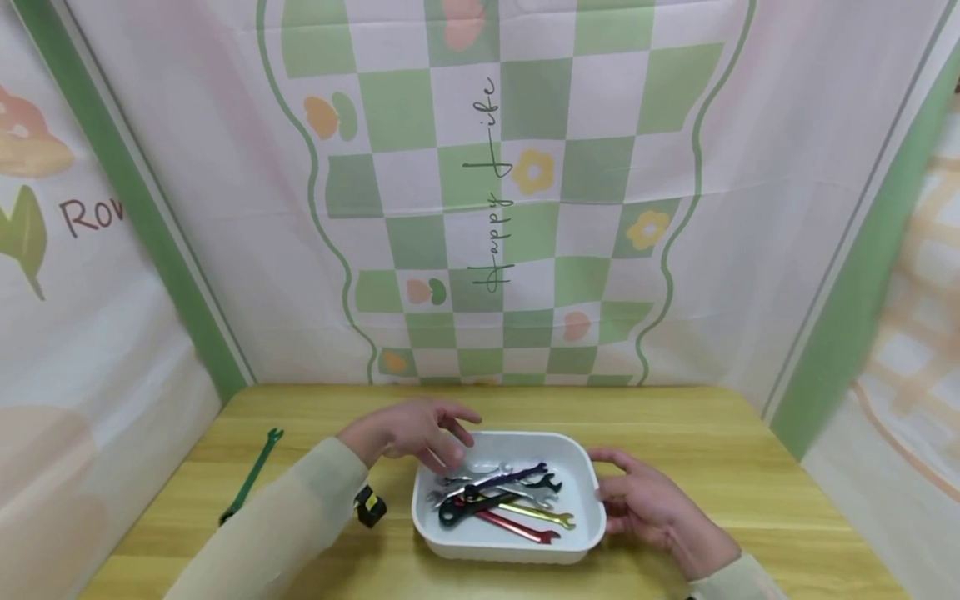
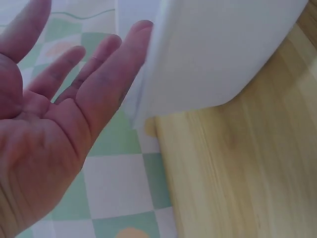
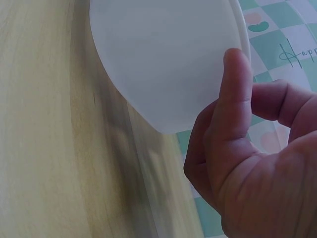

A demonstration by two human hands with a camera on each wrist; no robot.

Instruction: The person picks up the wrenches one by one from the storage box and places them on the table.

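A white plastic tray point(image 1: 517, 552) on the wooden table holds several wrenches. Among them are a red wrench point(image 1: 517, 527), a gold wrench point(image 1: 538, 514), a purple wrench point(image 1: 517, 475) and silver ones, partly under a black wrench point(image 1: 480, 505). My left hand point(image 1: 420, 433) hovers by the tray's far left corner with its fingers loosely spread, holding nothing; in the left wrist view its palm and fingers lie beside the tray wall point(image 2: 213, 54). At the tray's right end, my right hand point(image 1: 648, 504) has its fingers against the outer wall; the thumb point(image 3: 237, 94) lies along that wall.
A green wrench point(image 1: 255, 477) lies on the table at the left. Close to the left forearm sits a black and yellow tape measure point(image 1: 370, 506). Behind the table point(image 1: 675, 417) hangs a green and white checked cloth point(image 1: 465, 250).
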